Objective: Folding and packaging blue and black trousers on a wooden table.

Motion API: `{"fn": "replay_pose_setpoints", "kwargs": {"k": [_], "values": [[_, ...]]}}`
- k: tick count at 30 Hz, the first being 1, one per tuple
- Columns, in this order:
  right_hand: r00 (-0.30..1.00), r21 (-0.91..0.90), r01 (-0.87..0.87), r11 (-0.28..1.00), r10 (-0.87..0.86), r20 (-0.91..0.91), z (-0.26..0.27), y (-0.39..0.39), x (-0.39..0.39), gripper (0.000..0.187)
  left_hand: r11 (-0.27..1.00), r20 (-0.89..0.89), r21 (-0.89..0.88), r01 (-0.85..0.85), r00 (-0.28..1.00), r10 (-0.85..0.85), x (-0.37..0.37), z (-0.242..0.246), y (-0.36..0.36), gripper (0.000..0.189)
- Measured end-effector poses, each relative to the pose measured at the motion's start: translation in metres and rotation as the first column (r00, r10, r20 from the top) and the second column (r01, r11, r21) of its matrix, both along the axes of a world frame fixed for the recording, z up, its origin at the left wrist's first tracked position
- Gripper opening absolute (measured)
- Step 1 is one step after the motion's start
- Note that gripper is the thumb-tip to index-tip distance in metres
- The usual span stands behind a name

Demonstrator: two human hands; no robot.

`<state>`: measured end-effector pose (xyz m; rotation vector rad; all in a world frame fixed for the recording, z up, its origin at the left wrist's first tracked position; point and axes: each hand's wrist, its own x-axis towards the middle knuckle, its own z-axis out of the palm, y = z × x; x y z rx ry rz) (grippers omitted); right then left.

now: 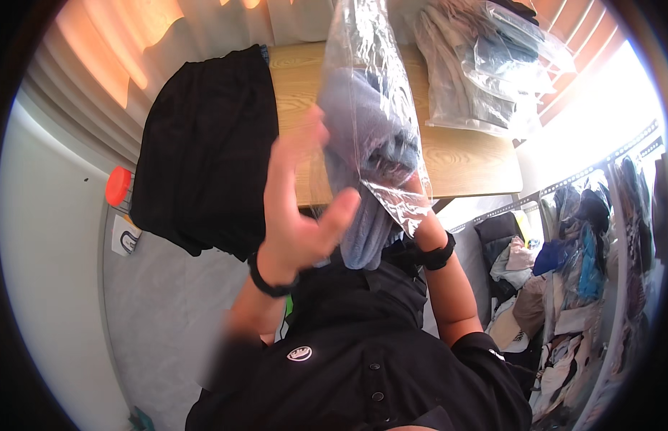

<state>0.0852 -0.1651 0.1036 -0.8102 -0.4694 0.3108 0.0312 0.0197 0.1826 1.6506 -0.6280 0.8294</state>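
Observation:
My left hand (304,221), blurred, is raised beside a clear plastic bag (374,40) with its fingers apart and nothing in its grasp. A folded grey-blue fleecy garment (347,108) fills the lower half of the bag, and its end hangs out of the bag's mouth near my waist. My right hand (428,229) reaches up into that mouth and grips the garment from within; cloth and shiny film hide most of its fingers. To the left, a black garment (210,145) lies over the wooden table (463,161) and droops past its front edge.
Several bagged garments (474,81) are piled at the table's back right. A metal rack (576,183) with bagged clothes stands on the right, above heaped clothing (519,301). A container with a red lid (118,186) is by the left wall. Curtains (204,32) hang behind the table.

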Motion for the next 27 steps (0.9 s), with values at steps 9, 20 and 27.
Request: {"fn": "replay_pose_setpoints", "kwargs": {"k": [9, 20, 27], "values": [[0.899, -0.357, 0.429, 0.83, -0.353, 0.259, 0.036, 0.014, -0.018, 0.057, 0.872, -0.406, -0.371, 0.32, 0.789, -0.462, 0.037, -0.049, -0.004, 0.085], [0.607, -0.623, 0.759, -0.187, -0.14, 0.782, 0.045, 0.032, 0.062, 0.081, 0.15, -0.141, -0.988, 0.038, 0.176, -0.974, 0.078, -0.134, -0.011, 0.071], [0.684, -0.715, 0.665, 0.213, 0.211, 0.699, 0.007, 0.015, 0.032, 0.084, 0.123, -0.126, -0.992, -0.028, 0.231, -0.965, 0.074, -0.145, -0.017, 0.079]]}}
